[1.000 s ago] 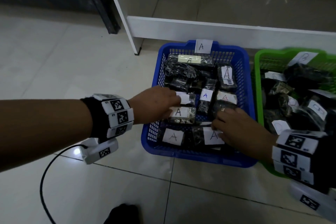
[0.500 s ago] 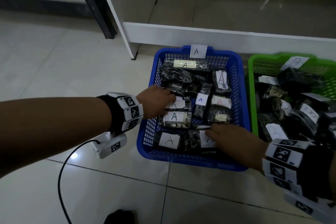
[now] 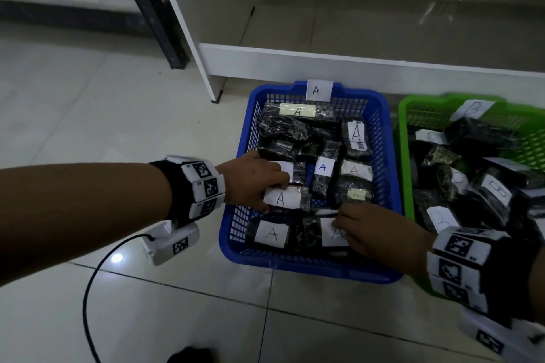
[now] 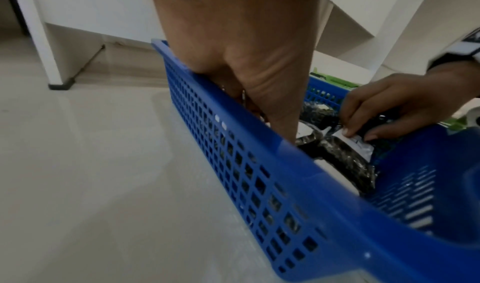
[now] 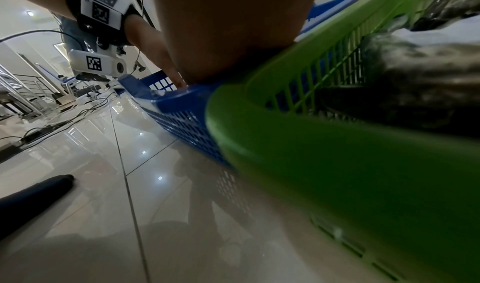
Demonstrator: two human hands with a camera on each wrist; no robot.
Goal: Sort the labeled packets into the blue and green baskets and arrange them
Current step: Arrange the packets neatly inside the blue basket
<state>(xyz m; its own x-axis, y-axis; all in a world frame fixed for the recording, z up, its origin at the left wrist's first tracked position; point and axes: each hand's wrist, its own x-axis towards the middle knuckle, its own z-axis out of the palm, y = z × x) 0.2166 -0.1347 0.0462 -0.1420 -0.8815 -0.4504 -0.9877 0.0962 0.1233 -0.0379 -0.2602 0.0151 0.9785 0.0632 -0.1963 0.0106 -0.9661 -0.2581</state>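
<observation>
Head view: both hands' fingers pinch crinkly plastic packets (image 3: pixel 284 199) in the perforated blue basket (image 3: pixel 383 156)

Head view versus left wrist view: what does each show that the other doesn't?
Only the head view shows the A labels on the packets and the green basket's B packets. Only the left wrist view shows the right hand's fingertips pinching a packet's edge. Both show the blue basket with the left hand and right hand inside it.
</observation>
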